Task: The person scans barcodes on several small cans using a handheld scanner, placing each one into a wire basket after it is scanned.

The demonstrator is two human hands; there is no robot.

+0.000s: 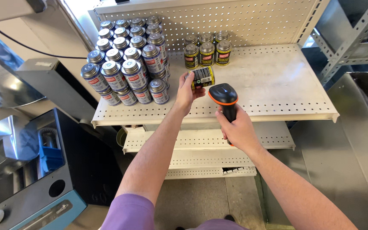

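Left hand (187,91) grips a yellow-labelled can (202,77), tipped sideways. Right hand (238,129) clasps a scanner (224,96) at the can's five o'clock. Blue cans (126,64) are stacked at nine o'clock.

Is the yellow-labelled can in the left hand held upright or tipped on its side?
Tipped on its side. The can lies sideways in the left hand, facing the scanner held by the right hand.

A glossy metal can (203,77) with a yellow-and-black printed label is gripped in the left hand (187,91). A matt black plastic scanner (224,96), trimmed in smooth orange, is held in the right hand (238,130). The perforated shelf (277,85) is made of cream-painted metal, dull and scuffed. Shiny metal lids are seen on the blue-labelled cans (128,59) at its left edge.
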